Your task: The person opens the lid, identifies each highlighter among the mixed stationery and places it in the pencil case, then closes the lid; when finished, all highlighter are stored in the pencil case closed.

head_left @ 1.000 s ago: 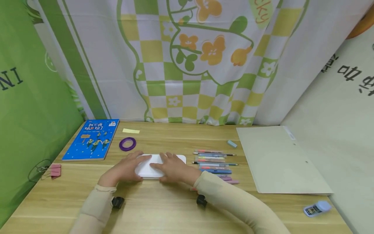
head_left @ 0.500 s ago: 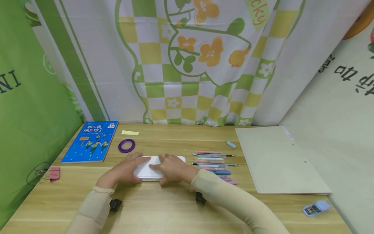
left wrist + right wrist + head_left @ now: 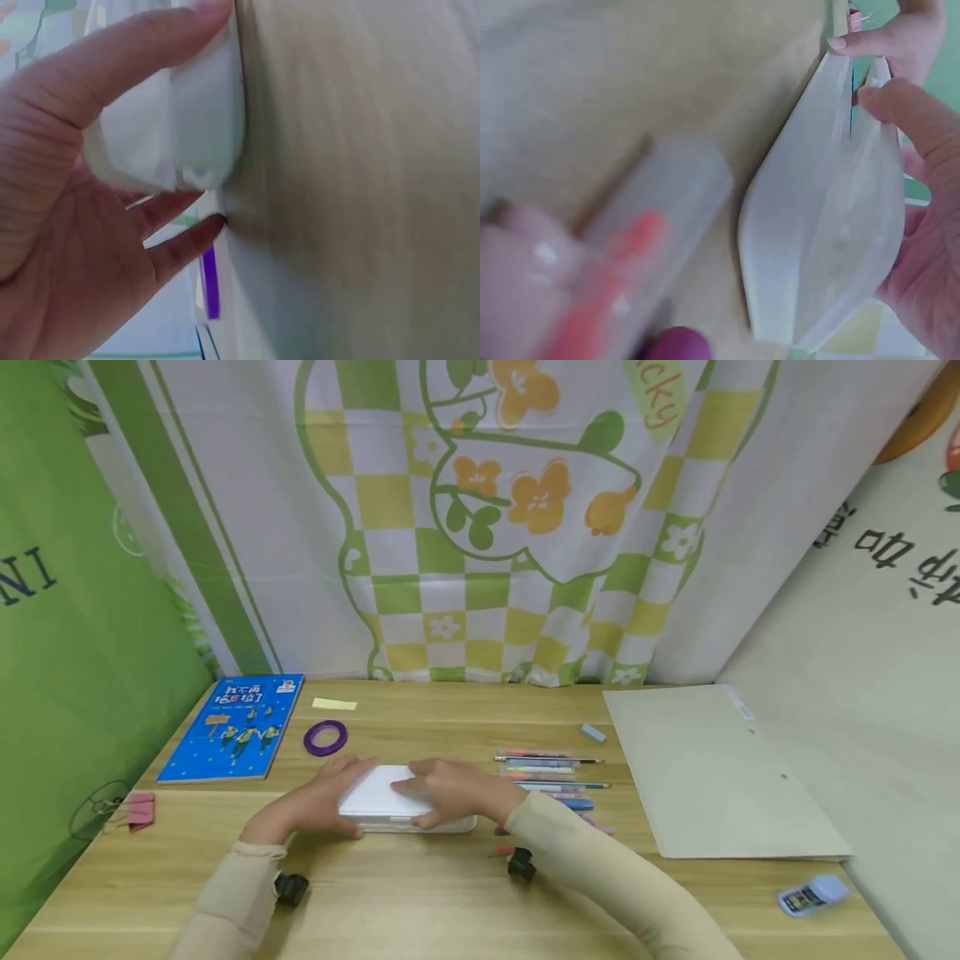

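Note:
A white plastic case (image 3: 375, 795) lies on the table in front of the person. My left hand (image 3: 318, 797) holds its left end, thumb along the near side and fingers behind, as the left wrist view shows around the case (image 3: 206, 112). My right hand (image 3: 465, 789) is on the lid, slightly blurred. In the right wrist view its thumb (image 3: 904, 105) catches the lid's near edge, and a narrow gap parts lid and base of the case (image 3: 780, 217). The inside of the case cannot be made out.
Right of the case lie several pens and pencils (image 3: 551, 771), partly under the right forearm. Further right are an eraser (image 3: 593, 733), a folder (image 3: 712, 777) and a small bottle (image 3: 813, 895). At left: a blue book (image 3: 232, 727), purple tape (image 3: 326, 738), a pink clip (image 3: 140, 811).
The case was closed with both hands resting over it. Now the lid's near edge has lifted a little, and my right hand has shifted slightly right.

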Motion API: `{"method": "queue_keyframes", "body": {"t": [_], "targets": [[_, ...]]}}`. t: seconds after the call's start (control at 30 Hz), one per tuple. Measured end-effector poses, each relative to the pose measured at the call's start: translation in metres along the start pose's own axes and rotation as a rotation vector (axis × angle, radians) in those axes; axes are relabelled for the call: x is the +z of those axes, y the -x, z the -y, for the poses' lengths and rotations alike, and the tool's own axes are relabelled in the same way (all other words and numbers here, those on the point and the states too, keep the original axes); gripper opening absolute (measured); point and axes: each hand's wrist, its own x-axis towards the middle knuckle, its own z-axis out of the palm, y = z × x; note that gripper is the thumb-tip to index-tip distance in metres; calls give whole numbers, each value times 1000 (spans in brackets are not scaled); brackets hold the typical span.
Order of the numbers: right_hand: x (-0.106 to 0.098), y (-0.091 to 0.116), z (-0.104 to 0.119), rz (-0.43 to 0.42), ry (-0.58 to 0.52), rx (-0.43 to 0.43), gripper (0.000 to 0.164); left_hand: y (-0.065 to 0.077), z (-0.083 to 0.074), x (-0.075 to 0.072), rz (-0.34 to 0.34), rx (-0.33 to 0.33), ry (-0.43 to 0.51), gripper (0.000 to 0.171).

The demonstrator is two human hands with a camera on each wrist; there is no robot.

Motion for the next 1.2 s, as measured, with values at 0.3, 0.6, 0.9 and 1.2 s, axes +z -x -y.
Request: {"method": "queue_keyframes", "body": {"t": [0.3, 0.6, 0.9, 1.2], "targets": [[7, 20, -15, -231, -315, -61, 42, 10, 13, 0, 3, -110, 291, 131], [2, 17, -36, -430, -671, 237, 30, 12, 13, 1, -24, -106, 268, 137], [10, 12, -67, -702, -1067, 722, 26, 8, 9, 1, -4, -84, 232, 137], [10, 11, -71, -735, -1148, 745, 30, 9, 7, -3, 21, -99, 219, 139]]}}
